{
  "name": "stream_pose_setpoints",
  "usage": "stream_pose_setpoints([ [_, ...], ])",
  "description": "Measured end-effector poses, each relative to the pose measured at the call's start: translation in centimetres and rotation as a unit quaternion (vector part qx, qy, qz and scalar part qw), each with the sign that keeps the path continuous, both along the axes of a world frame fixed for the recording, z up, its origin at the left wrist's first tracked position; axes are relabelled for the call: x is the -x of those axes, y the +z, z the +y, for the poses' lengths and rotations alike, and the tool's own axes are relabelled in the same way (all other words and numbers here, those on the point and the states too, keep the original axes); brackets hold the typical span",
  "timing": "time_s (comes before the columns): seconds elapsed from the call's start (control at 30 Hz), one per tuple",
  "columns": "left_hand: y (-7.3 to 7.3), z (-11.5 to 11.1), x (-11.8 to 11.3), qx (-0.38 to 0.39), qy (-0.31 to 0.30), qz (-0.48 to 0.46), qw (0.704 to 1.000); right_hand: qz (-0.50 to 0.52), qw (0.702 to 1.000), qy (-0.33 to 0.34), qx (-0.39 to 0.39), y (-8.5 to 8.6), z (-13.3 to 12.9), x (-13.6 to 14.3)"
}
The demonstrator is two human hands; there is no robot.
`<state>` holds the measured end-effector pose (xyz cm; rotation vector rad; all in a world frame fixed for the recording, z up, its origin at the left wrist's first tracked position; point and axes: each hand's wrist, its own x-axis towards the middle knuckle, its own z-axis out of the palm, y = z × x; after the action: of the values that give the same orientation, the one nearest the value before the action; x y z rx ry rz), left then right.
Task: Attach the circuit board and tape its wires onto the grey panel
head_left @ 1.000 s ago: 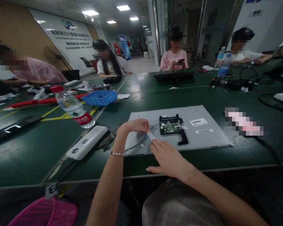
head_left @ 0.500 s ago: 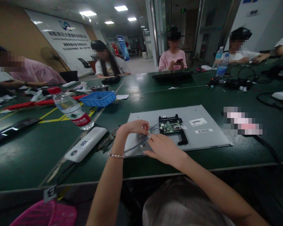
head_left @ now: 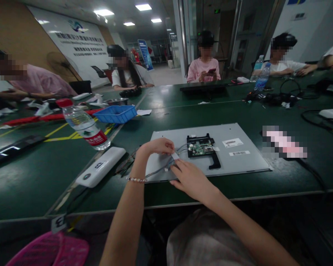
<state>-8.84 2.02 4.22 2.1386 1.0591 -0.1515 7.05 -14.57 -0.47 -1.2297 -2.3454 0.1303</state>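
A flat grey display panel (head_left: 249,159) lies back side up on the table, with a black bracket (head_left: 215,161) and a green circuit board (head_left: 201,149) at its middle. Grey cables (head_left: 158,170) run from the board towards the panel's left edge. My left hand (head_left: 161,146), a beaded bracelet at its wrist, is closed in a pinch on a small white strip, seemingly tape (head_left: 175,156), beside the cables. My right hand (head_left: 191,180) comes from the near side, its fingers closed on the cables just below the strip; its fingertips are partly hidden.
Left of the panel are a white power bank (head_left: 101,168), a red-capped water bottle (head_left: 86,125) and a blue tray (head_left: 116,115). A blurred pink item (head_left: 284,142) with a black cable lies to the right. Several people sit around the table; a pink basket (head_left: 52,251) stands below its edge.
My right hand has shifted slightly down and away from my left fingertips. More of the white strip shows between the hands. The panel has stayed in place.
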Motion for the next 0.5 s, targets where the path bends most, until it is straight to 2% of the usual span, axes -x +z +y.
stream_pose_setpoints([
  [0.17, -0.53, 0.75, 0.80, -0.027, 0.049, 0.013, 0.998, 0.026, 1.000, -0.001, 0.009, 0.27, -0.25, -0.25],
  [0.5, -0.65, 0.80, 0.74, -0.040, 0.088, 0.035, 0.995, 0.051, 0.998, 0.011, 0.016, 0.49, -0.45, -0.87],
])
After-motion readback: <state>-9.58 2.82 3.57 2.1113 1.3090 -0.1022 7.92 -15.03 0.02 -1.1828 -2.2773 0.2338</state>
